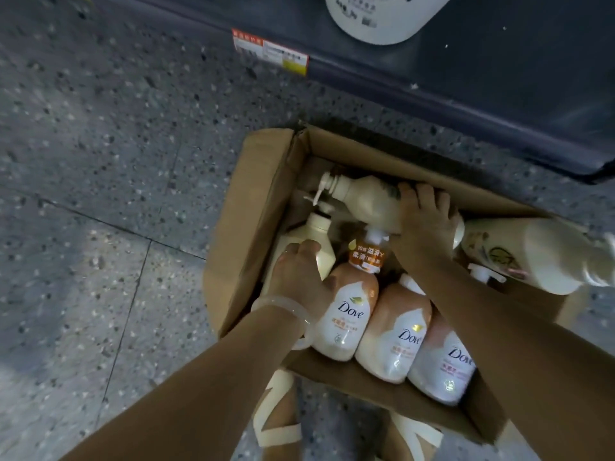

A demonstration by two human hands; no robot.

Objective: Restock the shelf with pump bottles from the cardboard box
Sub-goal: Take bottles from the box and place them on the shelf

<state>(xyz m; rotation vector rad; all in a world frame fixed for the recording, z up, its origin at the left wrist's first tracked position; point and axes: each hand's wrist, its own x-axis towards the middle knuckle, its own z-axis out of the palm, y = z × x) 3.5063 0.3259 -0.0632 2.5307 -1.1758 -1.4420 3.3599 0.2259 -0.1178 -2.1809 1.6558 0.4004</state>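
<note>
The single head view looks steeply down from above the person's own forearms, close over an open cardboard box [263,207] on a speckled floor [100,161], with both arms entering from the bottom edge. It faces forward toward the dark base of a shelf [499,94], which crosses the top right beyond where the right hand [424,217] and left hand [299,271] grip. No second view overlaps it.
</note>
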